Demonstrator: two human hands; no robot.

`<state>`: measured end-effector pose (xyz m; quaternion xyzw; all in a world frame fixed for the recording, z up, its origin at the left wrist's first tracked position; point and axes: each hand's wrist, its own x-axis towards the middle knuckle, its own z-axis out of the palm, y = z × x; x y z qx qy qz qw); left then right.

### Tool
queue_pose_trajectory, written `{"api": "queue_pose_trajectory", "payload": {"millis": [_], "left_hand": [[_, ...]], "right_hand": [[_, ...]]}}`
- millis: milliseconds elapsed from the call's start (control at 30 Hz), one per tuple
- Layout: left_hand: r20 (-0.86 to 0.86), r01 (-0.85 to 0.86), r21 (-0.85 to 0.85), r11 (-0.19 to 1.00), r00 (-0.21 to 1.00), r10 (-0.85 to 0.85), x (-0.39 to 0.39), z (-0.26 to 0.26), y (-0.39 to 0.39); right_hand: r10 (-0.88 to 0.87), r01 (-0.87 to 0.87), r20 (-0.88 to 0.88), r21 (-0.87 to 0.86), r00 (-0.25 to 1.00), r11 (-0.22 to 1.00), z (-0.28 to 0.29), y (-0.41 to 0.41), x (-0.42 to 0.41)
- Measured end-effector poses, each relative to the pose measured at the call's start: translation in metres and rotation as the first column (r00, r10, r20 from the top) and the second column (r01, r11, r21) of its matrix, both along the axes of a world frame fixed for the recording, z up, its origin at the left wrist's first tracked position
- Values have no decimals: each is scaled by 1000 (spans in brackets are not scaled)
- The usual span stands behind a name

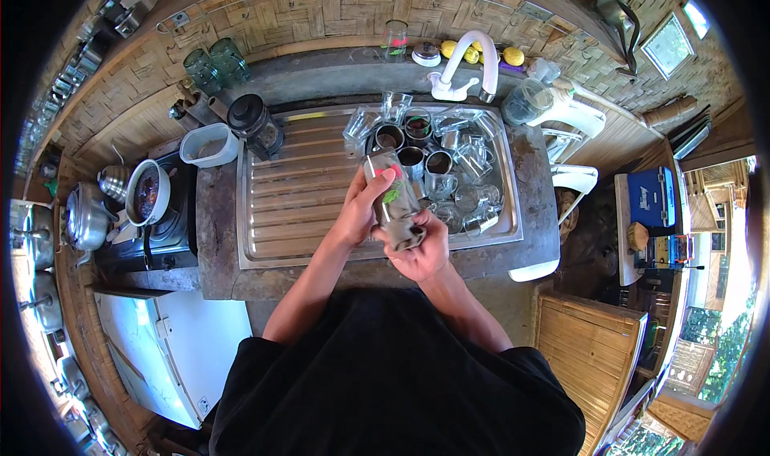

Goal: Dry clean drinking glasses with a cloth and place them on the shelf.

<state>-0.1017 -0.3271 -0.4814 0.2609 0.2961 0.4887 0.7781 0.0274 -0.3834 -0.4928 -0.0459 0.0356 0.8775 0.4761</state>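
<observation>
A clear drinking glass with a red and green print (392, 192) is held slantwise over the near edge of the sink. My left hand (360, 209) wraps around its side, thumb across the print. At the near end, my right hand (423, 246) grips what looks like a greyish cloth (406, 233), bunched at the glass; how far it goes inside is hard to tell. Just beyond, the steel sink basin (512, 215) is crowded with metal mugs (438, 163), clear glass mugs (474, 160) and other glasses.
Left of the basin lies the ribbed drainboard (301, 197). A French press (257, 125) and plastic tub (209, 145) stand by its far left corner. A white faucet (475, 53) arches over the basin's back. Farther left, a pan (148, 192) sits on the stove.
</observation>
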Motion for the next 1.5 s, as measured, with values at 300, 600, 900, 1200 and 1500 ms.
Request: {"api": "queue_pose_trajectory", "payload": {"millis": [300,600,900,1200,1500], "left_hand": [[-152,221,-38,975,963,-224,-12,-6,0],[88,16,-119,993,996,-6,6,16,17],[536,199,160,967,805,-254,16,-9,17],[342,159,99,982,921,-184,-3,-12,20],[353,232,170,958,893,-279,2,2,22]], "right_hand": [[-64,40,181,133,981,990,11,-5,6],[-715,-426,699,649,8,630,19,6,-2],[11,-15,-139,-27,990,1000,27,-14,-4],[-414,-205,864,477,286,855,38,-2,5],[-108,-49,531,272,841,961,15,-15,-2]]}}
